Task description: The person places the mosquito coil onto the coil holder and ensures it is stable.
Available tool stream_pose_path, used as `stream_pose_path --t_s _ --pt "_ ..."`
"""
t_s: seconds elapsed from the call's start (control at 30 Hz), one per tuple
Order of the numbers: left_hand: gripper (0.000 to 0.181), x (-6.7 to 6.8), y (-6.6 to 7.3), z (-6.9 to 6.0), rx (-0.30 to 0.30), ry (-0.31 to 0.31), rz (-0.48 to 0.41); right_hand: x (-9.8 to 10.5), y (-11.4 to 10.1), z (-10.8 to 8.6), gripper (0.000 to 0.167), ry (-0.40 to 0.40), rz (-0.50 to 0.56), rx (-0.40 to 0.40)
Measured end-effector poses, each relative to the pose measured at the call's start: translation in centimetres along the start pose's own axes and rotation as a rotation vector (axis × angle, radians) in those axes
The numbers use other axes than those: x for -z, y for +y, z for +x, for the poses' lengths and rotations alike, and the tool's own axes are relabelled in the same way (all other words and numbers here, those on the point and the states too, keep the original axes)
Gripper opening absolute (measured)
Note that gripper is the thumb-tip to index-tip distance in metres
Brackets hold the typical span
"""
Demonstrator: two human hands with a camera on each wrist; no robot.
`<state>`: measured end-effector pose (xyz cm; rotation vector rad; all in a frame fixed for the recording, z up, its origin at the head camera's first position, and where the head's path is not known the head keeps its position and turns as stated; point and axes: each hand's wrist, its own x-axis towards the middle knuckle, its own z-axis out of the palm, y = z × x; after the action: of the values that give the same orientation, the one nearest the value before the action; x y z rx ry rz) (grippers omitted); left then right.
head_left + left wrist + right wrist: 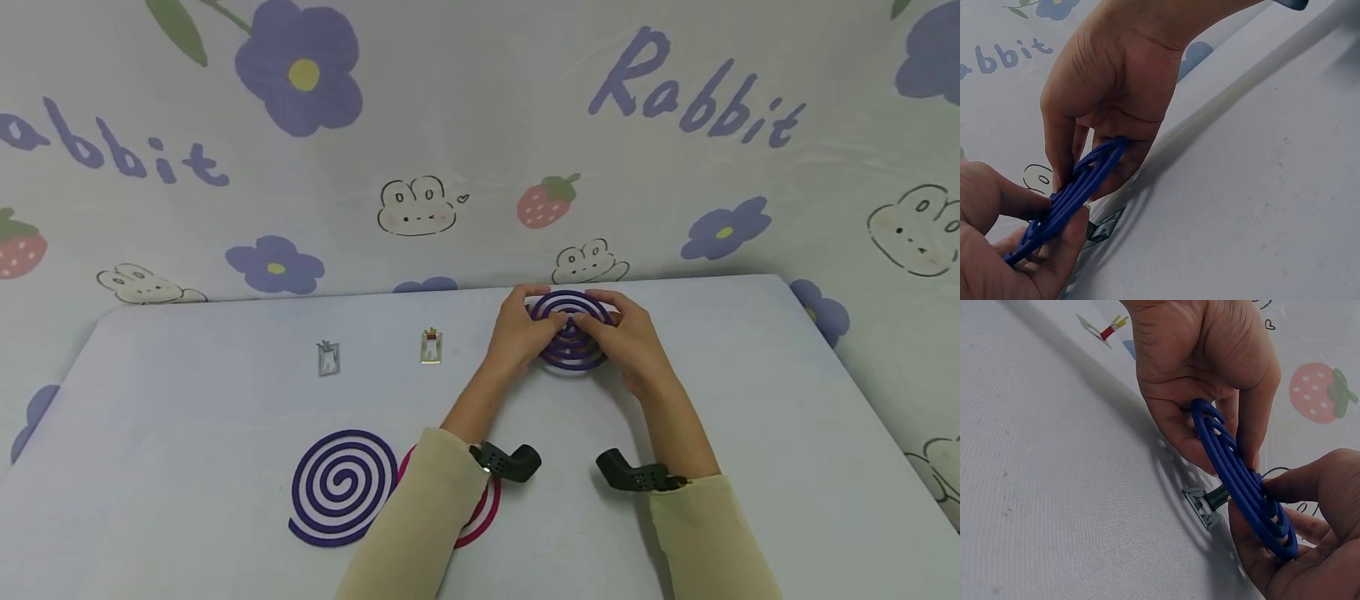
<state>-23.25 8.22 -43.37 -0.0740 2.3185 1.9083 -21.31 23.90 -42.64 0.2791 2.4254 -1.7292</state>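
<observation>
Both hands hold a dark blue-purple mosquito coil [573, 364] near the table's back edge. My left hand [521, 332] grips its left side, with the thumb on the coil's middle and fingers around the rim. Opposite it, my right hand [628, 335] grips the right side the same way, its thumb also at the centre. Tilted in the wrist views, the coil [1075, 203] sits just above a small metal stand [1200, 509] with a flat base on the table. Whether the stand's tip meets the coil is hidden behind the coil and fingers.
Left of the hands stand a gold-coloured metal stand [431, 347] with a red part and a silver one [328, 359]. Nearer lie another purple coil [343, 483] and a red coil [491, 508], partly under the left sleeve. A patterned cloth [480, 125] hangs behind the white table [187, 400].
</observation>
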Motion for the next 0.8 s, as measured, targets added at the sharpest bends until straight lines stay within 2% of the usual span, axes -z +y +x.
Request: stream_pose_path --t_s 0.37,0.8 --pt "0.048 -0.03 0.14 0.01 -0.007 0.009 -0.018 -0.11 -0.01 -0.05 0.057 0.013 -0.004 0.023" --pt "0.048 -0.24 -0.27 0.23 -0.014 0.009 -0.024 -0.11 0.06 0.05 0.057 0.012 -0.012 0.012"
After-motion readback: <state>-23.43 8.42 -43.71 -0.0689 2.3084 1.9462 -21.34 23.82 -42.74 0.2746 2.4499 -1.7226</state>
